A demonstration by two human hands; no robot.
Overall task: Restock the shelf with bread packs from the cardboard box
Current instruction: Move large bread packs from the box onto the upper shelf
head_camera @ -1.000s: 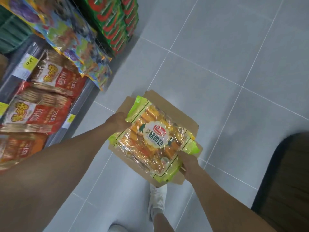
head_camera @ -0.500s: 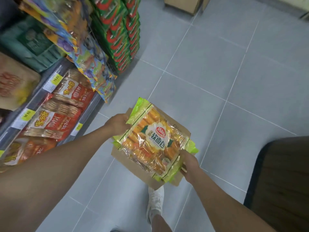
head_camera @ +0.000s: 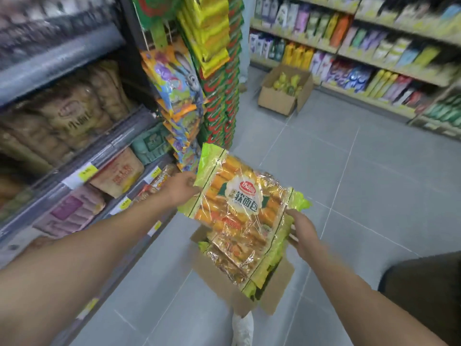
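A clear bread pack [head_camera: 239,196] with green ends and orange rolls is held in the air above the open cardboard box [head_camera: 214,278] on the floor. My left hand [head_camera: 178,187] grips the pack's upper left edge. My right hand [head_camera: 303,232] grips its lower right green end. More bread packs [head_camera: 239,255] of the same kind lie in the box below. The shelf [head_camera: 74,171] with bagged bread and yellow price tags stands to the left.
Hanging snack bags [head_camera: 179,96] and a green and red stacked display [head_camera: 222,103] stand at the shelf's end. A second open cardboard box [head_camera: 282,98] sits on the floor by the far shelves [head_camera: 374,58]. My shoe [head_camera: 242,328] is below the box. A dark object [head_camera: 424,295] is at the right.
Both hands have lifted the bread pack up out of the box. My view has tilted upward, showing the upper shelf and the far aisle.
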